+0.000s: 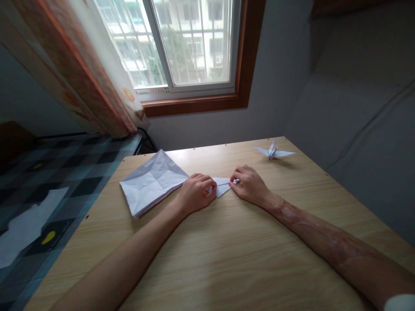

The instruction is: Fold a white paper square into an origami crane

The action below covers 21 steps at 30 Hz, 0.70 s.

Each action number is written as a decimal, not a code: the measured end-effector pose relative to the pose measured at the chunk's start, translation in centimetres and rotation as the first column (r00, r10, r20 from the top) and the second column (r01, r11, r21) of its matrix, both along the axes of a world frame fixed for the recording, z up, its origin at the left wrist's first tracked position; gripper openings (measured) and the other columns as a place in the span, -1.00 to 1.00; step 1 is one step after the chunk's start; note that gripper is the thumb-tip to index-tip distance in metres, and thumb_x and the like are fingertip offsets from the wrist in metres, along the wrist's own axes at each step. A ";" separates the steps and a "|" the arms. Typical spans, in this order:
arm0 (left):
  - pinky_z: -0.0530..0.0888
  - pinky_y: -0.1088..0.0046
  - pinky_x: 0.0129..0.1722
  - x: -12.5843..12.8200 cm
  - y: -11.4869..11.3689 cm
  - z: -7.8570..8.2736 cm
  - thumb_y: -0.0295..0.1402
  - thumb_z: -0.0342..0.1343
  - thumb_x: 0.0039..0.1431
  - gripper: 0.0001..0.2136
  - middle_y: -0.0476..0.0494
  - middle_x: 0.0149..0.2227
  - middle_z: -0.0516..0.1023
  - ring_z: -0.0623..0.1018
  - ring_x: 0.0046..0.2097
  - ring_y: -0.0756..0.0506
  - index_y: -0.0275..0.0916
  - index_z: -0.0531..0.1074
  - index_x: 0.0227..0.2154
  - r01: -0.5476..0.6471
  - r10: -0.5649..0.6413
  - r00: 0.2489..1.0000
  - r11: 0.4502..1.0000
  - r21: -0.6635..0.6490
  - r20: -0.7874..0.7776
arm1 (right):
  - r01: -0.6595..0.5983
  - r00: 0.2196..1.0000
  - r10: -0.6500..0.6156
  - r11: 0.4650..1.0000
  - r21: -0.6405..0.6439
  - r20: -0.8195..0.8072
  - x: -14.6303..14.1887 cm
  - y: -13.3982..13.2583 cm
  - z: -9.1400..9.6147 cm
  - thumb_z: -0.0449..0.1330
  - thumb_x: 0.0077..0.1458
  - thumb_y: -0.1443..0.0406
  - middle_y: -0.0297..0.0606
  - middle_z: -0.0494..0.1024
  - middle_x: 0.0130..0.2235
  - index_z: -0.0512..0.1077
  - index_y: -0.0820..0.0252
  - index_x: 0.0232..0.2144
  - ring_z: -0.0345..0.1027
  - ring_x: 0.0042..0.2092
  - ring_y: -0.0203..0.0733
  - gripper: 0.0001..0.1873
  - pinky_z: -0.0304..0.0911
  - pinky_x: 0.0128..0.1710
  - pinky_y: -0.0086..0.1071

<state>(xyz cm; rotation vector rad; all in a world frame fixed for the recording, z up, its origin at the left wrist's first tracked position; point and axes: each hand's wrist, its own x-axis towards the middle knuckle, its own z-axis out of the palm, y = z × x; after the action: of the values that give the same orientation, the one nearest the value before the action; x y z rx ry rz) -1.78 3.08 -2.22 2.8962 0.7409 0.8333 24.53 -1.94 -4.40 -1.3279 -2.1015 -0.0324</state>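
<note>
A small folded white paper (222, 186) lies on the wooden table (227, 259) between my hands. My left hand (195, 192) is curled with its fingers pressed on the paper's left end. My right hand (249, 184) pinches the paper's right tip with its fingertips. Just left of my left hand sits a stack of creased white paper sheets (152, 181), touching or nearly touching my knuckles. A finished white paper crane (274, 151) stands at the table's far right, apart from both hands.
A window (181, 43) with a wooden frame and a patterned curtain (81, 73) is beyond the table. A checkered bed cover (42, 190) with a white sheet on it lies to the left. A grey wall is close on the right.
</note>
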 end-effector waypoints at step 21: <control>0.55 0.07 0.24 -0.2 0.9 -0.2 -0.50 0.10 0.34 -0.58 -0.22 0.36 0.53 0.60 0.20 -0.25 -0.12 0.52 0.21 0.122 -0.135 0.988 0.982 -0.146 -0.079 | -0.267 0.962 0.266 0.964 -0.009 -0.051 -0.4 -1.1 1.3 0.17 0.40 0.34 -0.13 0.68 -0.02 0.56 0.08 0.02 0.47 0.00 0.07 -0.77 0.34 0.09 -0.03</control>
<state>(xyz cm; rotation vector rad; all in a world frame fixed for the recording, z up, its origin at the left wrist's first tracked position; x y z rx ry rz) -2.03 3.95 -2.39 2.8331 0.5847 0.6169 24.14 -3.06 -3.07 -1.0327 -2.2241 0.1307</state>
